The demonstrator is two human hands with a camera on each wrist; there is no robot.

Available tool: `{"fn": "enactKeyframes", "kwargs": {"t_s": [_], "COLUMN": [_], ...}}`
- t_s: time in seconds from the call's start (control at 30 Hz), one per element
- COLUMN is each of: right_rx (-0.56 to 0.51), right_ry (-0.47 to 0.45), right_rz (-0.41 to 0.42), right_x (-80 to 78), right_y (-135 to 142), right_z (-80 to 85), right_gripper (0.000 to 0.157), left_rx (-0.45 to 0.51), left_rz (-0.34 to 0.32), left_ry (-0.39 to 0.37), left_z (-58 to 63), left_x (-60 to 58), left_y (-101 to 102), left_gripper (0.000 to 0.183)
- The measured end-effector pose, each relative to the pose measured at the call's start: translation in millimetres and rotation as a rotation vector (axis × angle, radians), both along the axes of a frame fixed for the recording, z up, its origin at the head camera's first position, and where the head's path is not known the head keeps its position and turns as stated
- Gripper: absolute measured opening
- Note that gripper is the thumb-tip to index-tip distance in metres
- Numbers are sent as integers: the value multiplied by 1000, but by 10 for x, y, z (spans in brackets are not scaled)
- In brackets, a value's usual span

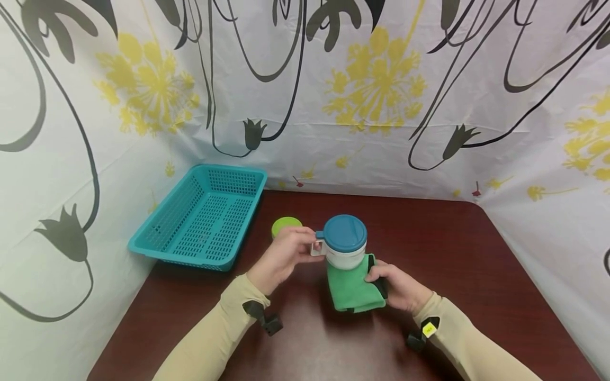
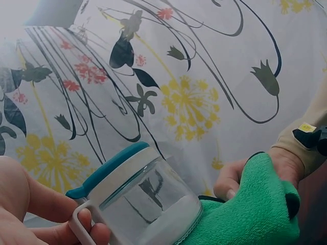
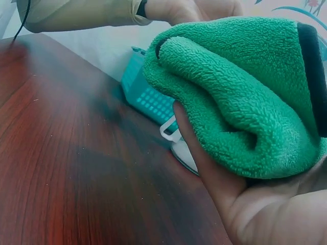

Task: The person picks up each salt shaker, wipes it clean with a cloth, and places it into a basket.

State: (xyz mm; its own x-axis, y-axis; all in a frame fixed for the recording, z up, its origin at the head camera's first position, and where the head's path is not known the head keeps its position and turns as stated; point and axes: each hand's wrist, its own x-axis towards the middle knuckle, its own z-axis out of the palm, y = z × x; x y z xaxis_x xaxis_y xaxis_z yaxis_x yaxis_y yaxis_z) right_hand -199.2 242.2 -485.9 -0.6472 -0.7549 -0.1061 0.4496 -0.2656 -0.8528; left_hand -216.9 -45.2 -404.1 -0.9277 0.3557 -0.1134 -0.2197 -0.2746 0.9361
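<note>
The left hand pinches the handle of a clear jar on my remote feed; the right hand grips a folded green cloth. From left to right, I record: 1 blue basket on the table; 1 green lid, partly behind the left hand; the jar, blue lid on, held over the table; the cloth against its base.

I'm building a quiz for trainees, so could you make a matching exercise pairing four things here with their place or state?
1. lidded jar
2. green cloth
3. turquoise basket
4. lime-green round thing

A. on the table's far left
B. partly hidden behind the left hand
C. held by its handle
D. gripped by the right hand

Pairs: 1-C, 2-D, 3-A, 4-B
</note>
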Motion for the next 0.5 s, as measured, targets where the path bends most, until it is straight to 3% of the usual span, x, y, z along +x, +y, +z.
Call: {"fn": "enactKeyframes", "kwargs": {"t_s": [0.37, 0.5], "right_rx": [-35, -55], "right_ry": [-77, -148], "right_rz": [-28, -92], "right_x": [-110, -204], "right_y": [94, 136], "right_z": [-18, -38], "right_gripper": [35, 31], "left_rx": [-15, -21], "left_rz": [-11, -7], "left_ry": [-7, -9], "left_z": [-10, -5], "left_x": [11, 15], "left_y": [-14, -11], "left_gripper": [12, 12]}}
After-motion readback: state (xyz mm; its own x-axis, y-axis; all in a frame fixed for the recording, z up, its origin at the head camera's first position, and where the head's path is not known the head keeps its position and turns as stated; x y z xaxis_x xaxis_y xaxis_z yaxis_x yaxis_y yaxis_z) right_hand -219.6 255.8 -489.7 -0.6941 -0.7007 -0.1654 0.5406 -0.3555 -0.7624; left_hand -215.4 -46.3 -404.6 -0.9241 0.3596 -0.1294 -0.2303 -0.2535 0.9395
